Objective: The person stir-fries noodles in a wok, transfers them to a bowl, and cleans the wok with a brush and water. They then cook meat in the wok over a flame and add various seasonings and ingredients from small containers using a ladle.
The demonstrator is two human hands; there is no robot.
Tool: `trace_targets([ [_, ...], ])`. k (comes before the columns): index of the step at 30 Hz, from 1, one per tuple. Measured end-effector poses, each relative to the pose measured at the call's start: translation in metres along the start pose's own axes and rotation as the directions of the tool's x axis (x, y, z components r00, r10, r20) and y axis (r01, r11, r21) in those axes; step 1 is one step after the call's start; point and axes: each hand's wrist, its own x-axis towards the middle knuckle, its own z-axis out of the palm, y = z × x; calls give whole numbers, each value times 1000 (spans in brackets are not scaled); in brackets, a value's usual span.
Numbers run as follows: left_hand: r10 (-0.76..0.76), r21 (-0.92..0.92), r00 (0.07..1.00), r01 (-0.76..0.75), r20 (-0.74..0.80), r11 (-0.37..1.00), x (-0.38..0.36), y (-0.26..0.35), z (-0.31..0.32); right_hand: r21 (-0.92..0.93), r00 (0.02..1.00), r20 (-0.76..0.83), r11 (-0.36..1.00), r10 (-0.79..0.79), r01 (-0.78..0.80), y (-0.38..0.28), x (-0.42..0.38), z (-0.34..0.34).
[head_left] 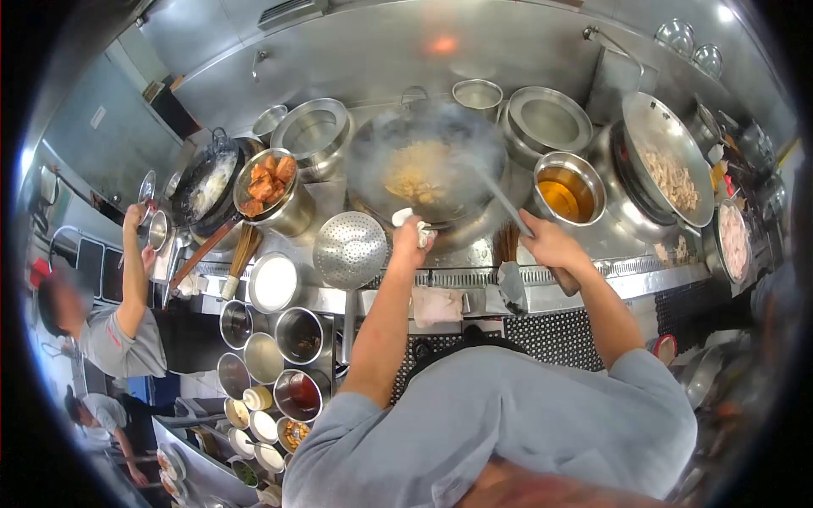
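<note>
A large dark wok [370,151] stands on the range in front of me, steam rising from it. Pale yellow-brown food [421,172] lies in its middle. My left hand [412,242] is closed on a white cloth [403,218] at the wok's near rim. In my right hand [552,245], closed too, is a long-handled wok tool [500,196] with a wooden grip; its metal shaft slants into the wok, and steam blurs its head. Left of the wok, near my left forearm, lies a perforated skimmer [351,250]. A pot of amber liquid [565,193] stands beyond my right hand.
Reddish-brown chunks [269,179] fill a strainer over a pot at left. Several seasoning containers [299,334] stand by my left arm. A big pan [677,140] of cooked pieces is at right. At far left, a co-worker [118,339] works by another wok [180,190].
</note>
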Motion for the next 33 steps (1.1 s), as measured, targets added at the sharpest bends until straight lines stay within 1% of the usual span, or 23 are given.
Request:
trace_targets([
  [1, -50, -103, 998, 55, 48, 993, -3, 4, -2, 2, 1000, -6, 1000, 2, -2, -1, -7, -1],
  [2, -92, -206, 991, 111, 101, 972, -10, 10, -5, 67, 999, 21, 997, 33, -34, -5, -19, -6],
  [3, -62, -212, 986, 94, 153, 973, -16, 16, -8, 133, 997, 48, 989, 58, -64, -11, -26, -12],
  [4, -59, -205, 986, 91, 157, 974, -13, 20, -7, 138, 997, 42, 988, 57, -63, -15, -30, -19],
  [6, -153, -171, 983, 169, 104, 971, -9, 14, -10, 261, 984, 159, 958, 82, -122, -14, -44, -23],
  [8, -146, -170, 986, 159, 83, 973, -17, 12, -4, 277, 982, 166, 951, 91, -135, -3, -45, -14],
  [11, -34, -244, 934, 128, 356, 961, -31, 8, -32, 292, 974, 213, 947, 72, -133, 7, -41, -5],
  [12, -36, -259, 944, 127, 329, 957, -36, 4, -42, 334, 973, 211, 929, 90, -158, 8, -43, -4],
  [14, 22, -463, 826, 293, 563, 837, -42, 4, -51, 368, 967, 233, 912, 99, -182, 12, -40, 4],
  [16, 75, -510, 801, 303, 594, 805, -40, -2, -53, 372, 977, 193, 914, 94, -161, 18, -37, 19],
  [19, 109, -561, 790, 323, 603, 763, -34, -14, -61, 336, 978, 194, 932, 76, -139, 17, -36, 26],
  [21, 207, -664, 703, 473, 681, 580, -38, -28, -65, 311, 979, 196, 942, 62, -122, 15, -36, 26],
  [22, 206, -663, 703, 472, 681, 581, -40, -29, -58, 299, 976, 209, 946, 62, -124, 13, -38, 24],
  [24, 125, -637, 872, 242, 474, 732, -42, -29, -43, 288, 974, 217, 950, 61, -123, 12, -38, 23],
  [25, 127, -611, 832, 283, 539, 739, -40, -26, -37, 294, 973, 219, 946, 73, -137, 15, -38, 24],
  [26, 126, -611, 832, 285, 540, 738, -37, -21, -31, 300, 972, 221, 942, 84, -149, 17, -37, 25],
  [27, 61, -477, 859, 222, 509, 850, -34, -16, -25, 300, 972, 220, 942, 85, -150, 20, -37, 27],
  [28, 6, -322, 885, 163, 466, 933, -33, -10, -17, 313, 973, 216, 938, 83, -150, 22, -36, 29],
  [29, -20, -299, 926, 142, 378, 944, -25, -10, -11, 328, 974, 210, 933, 82, -149, 24, -36, 29],
  [30, -22, -294, 924, 143, 381, 945, -22, -7, -6, 332, 975, 206, 931, 84, -150, 22, -38, 29],
  [31, -41, -326, 977, 109, 208, 939, -21, -4, 0, 324, 974, 214, 935, 75, -143, 20, -41, 28],
  [32, -58, -351, 998, 66, 34, 934, -19, -1, 9, 315, 975, 214, 940, 65, -132, 17, -42, 25],
  [33, -47, -320, 993, 78, 104, 944, -22, 4, 11, 316, 979, 192, 940, 67, -126, 14, -43, 21],
])
